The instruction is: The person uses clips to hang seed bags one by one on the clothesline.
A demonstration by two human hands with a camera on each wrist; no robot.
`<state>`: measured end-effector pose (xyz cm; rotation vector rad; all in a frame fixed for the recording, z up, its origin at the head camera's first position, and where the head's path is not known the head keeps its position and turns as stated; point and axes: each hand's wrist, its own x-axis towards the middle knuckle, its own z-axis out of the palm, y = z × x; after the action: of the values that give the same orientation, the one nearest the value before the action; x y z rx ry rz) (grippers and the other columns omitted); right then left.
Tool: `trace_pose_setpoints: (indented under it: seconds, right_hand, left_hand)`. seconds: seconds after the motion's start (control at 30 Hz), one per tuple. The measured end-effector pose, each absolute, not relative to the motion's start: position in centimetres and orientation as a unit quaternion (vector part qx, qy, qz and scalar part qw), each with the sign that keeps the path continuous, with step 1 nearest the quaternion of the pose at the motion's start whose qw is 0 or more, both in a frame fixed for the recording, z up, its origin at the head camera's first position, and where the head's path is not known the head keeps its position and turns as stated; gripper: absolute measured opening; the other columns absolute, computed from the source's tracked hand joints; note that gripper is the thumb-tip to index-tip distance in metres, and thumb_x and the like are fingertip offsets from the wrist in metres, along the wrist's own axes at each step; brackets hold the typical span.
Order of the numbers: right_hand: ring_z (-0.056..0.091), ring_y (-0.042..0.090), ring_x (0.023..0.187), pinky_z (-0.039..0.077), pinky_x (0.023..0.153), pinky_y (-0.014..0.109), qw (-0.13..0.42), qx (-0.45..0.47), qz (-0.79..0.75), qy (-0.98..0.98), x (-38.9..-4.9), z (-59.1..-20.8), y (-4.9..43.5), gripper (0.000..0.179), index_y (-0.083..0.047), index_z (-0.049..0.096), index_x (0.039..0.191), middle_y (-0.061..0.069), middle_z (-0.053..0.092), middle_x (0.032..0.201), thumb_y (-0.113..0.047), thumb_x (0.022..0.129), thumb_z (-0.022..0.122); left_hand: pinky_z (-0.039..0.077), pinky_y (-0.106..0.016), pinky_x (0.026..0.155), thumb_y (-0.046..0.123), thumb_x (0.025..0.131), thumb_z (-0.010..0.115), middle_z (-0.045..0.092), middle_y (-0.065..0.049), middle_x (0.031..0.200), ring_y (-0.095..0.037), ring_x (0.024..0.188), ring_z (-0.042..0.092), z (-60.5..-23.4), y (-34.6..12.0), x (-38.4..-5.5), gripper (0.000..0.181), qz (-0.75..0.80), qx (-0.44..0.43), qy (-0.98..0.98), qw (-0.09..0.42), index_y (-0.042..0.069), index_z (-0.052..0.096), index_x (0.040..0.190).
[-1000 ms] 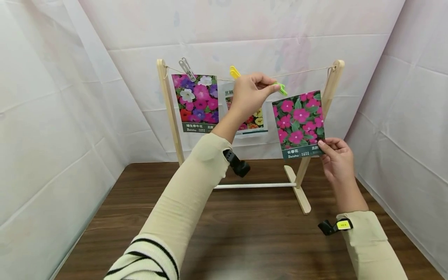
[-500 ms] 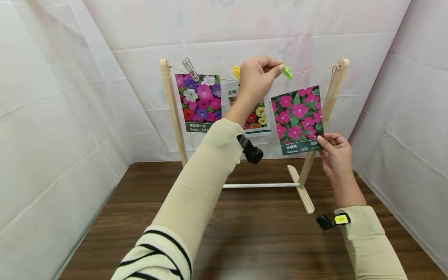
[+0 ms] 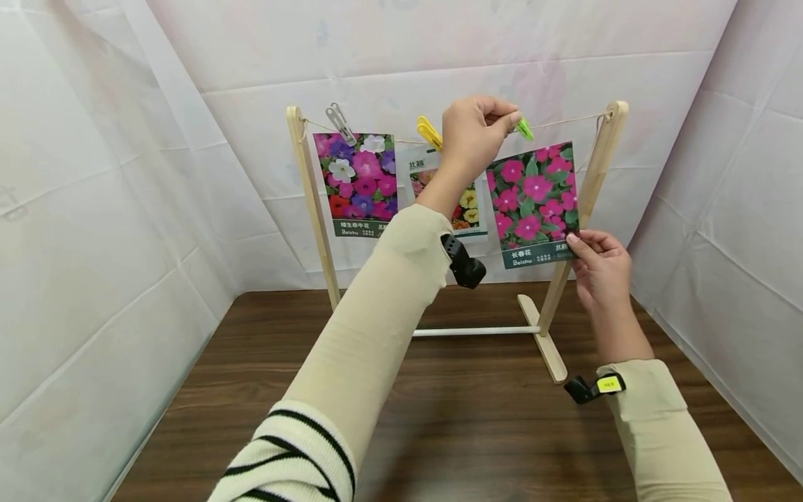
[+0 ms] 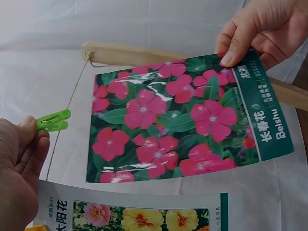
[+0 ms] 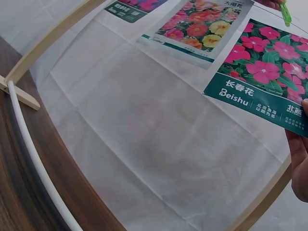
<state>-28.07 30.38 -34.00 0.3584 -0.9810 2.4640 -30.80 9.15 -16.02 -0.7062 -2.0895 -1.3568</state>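
My left hand (image 3: 472, 132) pinches a green clothespin (image 3: 524, 129) between thumb and fingers, at the height of the string (image 4: 72, 98). In the left wrist view the clothespin's tip overlaps the string; whether it grips it I cannot tell. Below and to the right, my right hand (image 3: 603, 272) holds a seed packet with pink flowers (image 3: 532, 202) by its lower right corner, slightly tilted. The packet's top edge sits just under the clothespin, apart from it. Behind my left forearm hangs a packet with yellow and red flowers (image 4: 144, 216), partly hidden, by a yellow clothespin (image 3: 429, 132).
A petunia-like flower packet (image 3: 359, 185) hangs at the left from a grey clothespin (image 3: 341, 124). The string runs between two wooden posts (image 3: 312, 202) joined below by a white rod (image 3: 477, 332). The stand is on a dark wooden table (image 3: 464, 418), with white cloth (image 3: 251, 63) behind.
My left hand has moved up and to the right with the green clothespin, reaching the string's height. The right hand has raised the pink-flower packet a little.
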Motion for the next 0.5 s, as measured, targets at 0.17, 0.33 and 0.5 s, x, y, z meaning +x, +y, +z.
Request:
trace_pose_setpoints:
  seconds: [0.17,0.33,0.5]
  right_hand:
    - [0.067,0.019,0.065,0.057,0.057,0.026,0.239,0.127,0.899,-0.346,-28.2,-33.5,29.9,0.014,0.008,0.067,0.080,0.014,0.068,0.075,0.022,0.080,0.065]
    - [0.068,0.020,0.065,0.057,0.055,0.027,0.248,0.130,0.898,-0.338,-28.2,-33.1,29.7,0.014,0.008,0.067,0.079,0.014,0.069,0.075,0.022,0.080,0.065]
    - [0.068,0.021,0.065,0.058,0.056,0.027,0.254,0.132,0.899,-0.330,-28.2,-32.9,29.6,0.014,0.009,0.066,0.079,0.015,0.068,0.076,0.022,0.080,0.066]
  left_hand:
    - [0.049,-0.016,0.066,0.021,0.094,0.067,0.073,0.002,0.088,-0.003,0.077,0.064,-16.3,9.3,-30.7,0.016,-0.490,-0.259,-0.789,0.264,0.012,0.078,0.101]
    - [0.048,-0.017,0.064,0.022,0.095,0.066,0.074,0.003,0.092,-0.003,0.077,0.064,-16.4,9.5,-30.6,0.017,-0.470,-0.264,-0.802,0.258,0.013,0.078,0.103]
    - [0.047,-0.017,0.064,0.024,0.095,0.065,0.073,0.004,0.090,-0.003,0.077,0.063,-16.2,9.7,-30.4,0.018,-0.451,-0.265,-0.814,0.252,0.014,0.077,0.105]
